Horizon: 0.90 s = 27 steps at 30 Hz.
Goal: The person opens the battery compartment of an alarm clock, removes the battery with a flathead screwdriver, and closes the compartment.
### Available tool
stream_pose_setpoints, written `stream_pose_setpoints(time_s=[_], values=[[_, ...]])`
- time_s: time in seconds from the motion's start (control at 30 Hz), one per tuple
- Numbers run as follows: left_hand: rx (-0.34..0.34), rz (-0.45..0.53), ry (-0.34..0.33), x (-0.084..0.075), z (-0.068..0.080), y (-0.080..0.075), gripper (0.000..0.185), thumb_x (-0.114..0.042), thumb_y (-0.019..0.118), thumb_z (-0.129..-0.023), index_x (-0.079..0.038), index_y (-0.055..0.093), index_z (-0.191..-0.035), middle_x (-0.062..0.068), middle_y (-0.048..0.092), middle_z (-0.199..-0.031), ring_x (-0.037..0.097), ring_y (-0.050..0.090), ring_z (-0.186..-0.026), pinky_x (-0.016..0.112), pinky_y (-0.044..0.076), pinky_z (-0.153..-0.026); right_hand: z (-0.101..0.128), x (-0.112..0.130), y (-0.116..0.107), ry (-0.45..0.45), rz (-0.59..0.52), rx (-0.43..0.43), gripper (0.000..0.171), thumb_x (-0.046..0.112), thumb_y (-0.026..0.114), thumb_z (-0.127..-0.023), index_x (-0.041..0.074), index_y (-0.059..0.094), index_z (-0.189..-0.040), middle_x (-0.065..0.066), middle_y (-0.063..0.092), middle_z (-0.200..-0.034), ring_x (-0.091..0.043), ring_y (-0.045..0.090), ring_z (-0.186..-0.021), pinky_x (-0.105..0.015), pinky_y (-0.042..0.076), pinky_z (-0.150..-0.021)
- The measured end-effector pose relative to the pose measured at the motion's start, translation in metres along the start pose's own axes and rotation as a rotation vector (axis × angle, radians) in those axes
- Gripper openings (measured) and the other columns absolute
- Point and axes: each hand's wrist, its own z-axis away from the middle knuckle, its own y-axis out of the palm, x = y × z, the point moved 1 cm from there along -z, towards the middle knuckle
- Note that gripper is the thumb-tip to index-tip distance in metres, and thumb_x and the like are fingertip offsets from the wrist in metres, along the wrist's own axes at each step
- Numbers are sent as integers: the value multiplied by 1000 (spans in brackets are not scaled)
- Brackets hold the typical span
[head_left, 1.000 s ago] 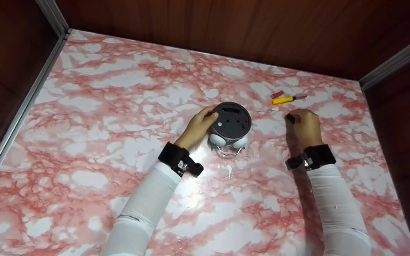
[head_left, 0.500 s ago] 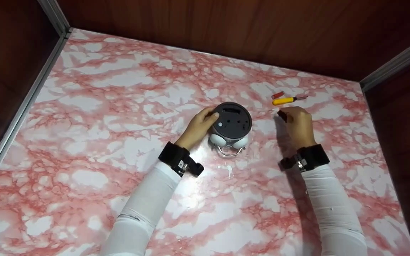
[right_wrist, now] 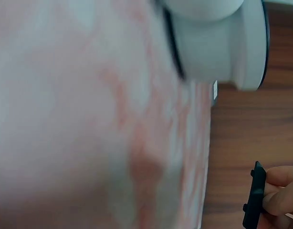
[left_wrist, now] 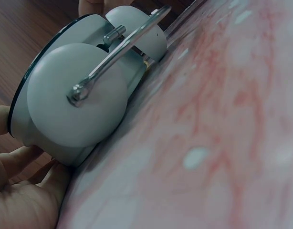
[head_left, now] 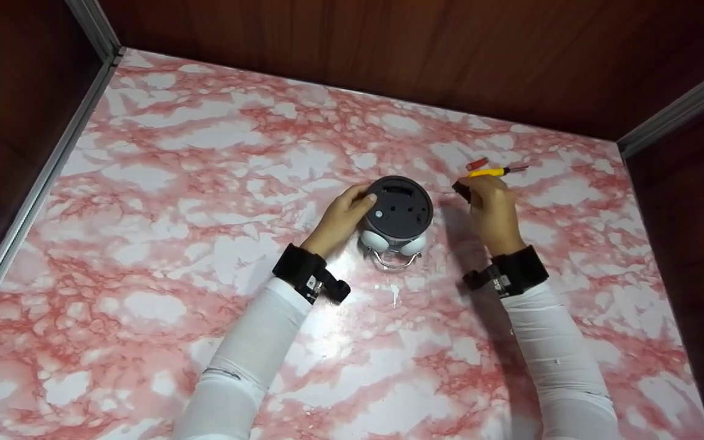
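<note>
A white twin-bell alarm clock (head_left: 399,208) lies face down, its black back up and a slot showing in it. My left hand (head_left: 341,219) grips its left side, thumb on the back's edge, fingers around the casing. In the left wrist view the bells and metal handle of the alarm clock (left_wrist: 77,95) face the camera, and fingers hold the casing. To the right of the clock, my right hand (head_left: 494,214) pinches a small black battery cover (head_left: 461,190) above the table. Small tabs show along the cover (right_wrist: 255,195) in the right wrist view.
A yellow-handled screwdriver (head_left: 484,173) lies just beyond my right hand, partly overlapped by it. Behind it is a small red battery (head_left: 478,163). The pink marbled table (head_left: 236,201) is bounded by dark wooden panels (head_left: 358,55) at the back and sides.
My right hand has moved left toward the clock with the battery cover, and now overlaps the screwdriver handle in the head view. My left hand and the clock have stayed put.
</note>
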Motion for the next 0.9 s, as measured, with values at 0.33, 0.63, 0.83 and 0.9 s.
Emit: stream_pose_setpoints(time_s=[0.33,0.63,0.83,0.9], values=[[2,-26,26,-1,-1,0,40,-19,56,-106,-1,54,-141,16,58,-140,24,54,-133,26,41,-111,-10,41,2,-116,-35,-13,21,-13,57,-96,-6,75,-104,-23,70,-98,-39,65,-95,-49,55,-87],[-7,-67,42,1,-2,-1,41,-19,56,-106,-2,54,-143,16,60,-138,24,57,-130,26,42,-110,-17,65,10,-234,-38,43,26,-19,56,-92,-5,75,-104,-21,71,-97,-36,66,-93,-45,56,-85],[-21,-57,33,1,-2,-1,40,-19,57,-105,-1,55,-141,17,61,-137,25,57,-129,27,42,-110,-24,71,18,-245,-40,108,29,-20,54,-92,-5,76,-106,-21,70,-98,-35,67,-95,-44,58,-84],[-21,-31,27,1,-2,0,40,-18,57,-105,-1,55,-141,17,60,-138,25,57,-129,28,43,-109,-27,71,20,-253,-42,121,29,-20,54,-92,-6,75,-106,-22,70,-99,-36,66,-95,-44,58,-83]])
